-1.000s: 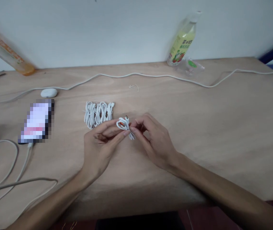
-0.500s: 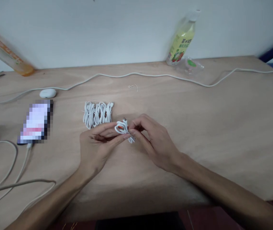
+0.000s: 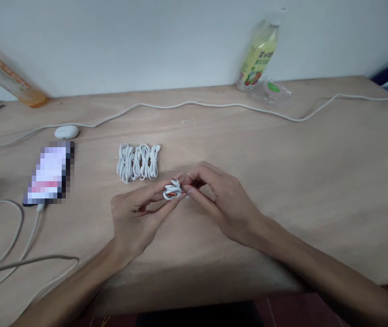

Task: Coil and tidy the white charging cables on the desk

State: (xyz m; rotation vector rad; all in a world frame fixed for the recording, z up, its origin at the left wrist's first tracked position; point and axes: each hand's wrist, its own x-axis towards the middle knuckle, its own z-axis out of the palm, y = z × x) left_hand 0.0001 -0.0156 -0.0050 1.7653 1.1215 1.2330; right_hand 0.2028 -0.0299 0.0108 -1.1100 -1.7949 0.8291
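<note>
Over the pale brown, wood-grained tabletop (image 3: 299,181), the left hand (image 3: 134,220) holds a small coiled bundle of white cable with an orange-marked plug (image 3: 172,190) between its narrowed fingers, while the right hand (image 3: 229,209) has its thumb and forefinger pinched on the bundle's right end, the exact contact too small to make out. Just beyond the left hand lies a row of looped white cable bundles (image 3: 138,162), with thin pale strips (image 3: 189,122) farther back.

Ahead of you, a light brown tabletop (image 3: 316,172) meets a pale wall (image 3: 146,45); the floor (image 3: 294,313) below is dark red.
</note>
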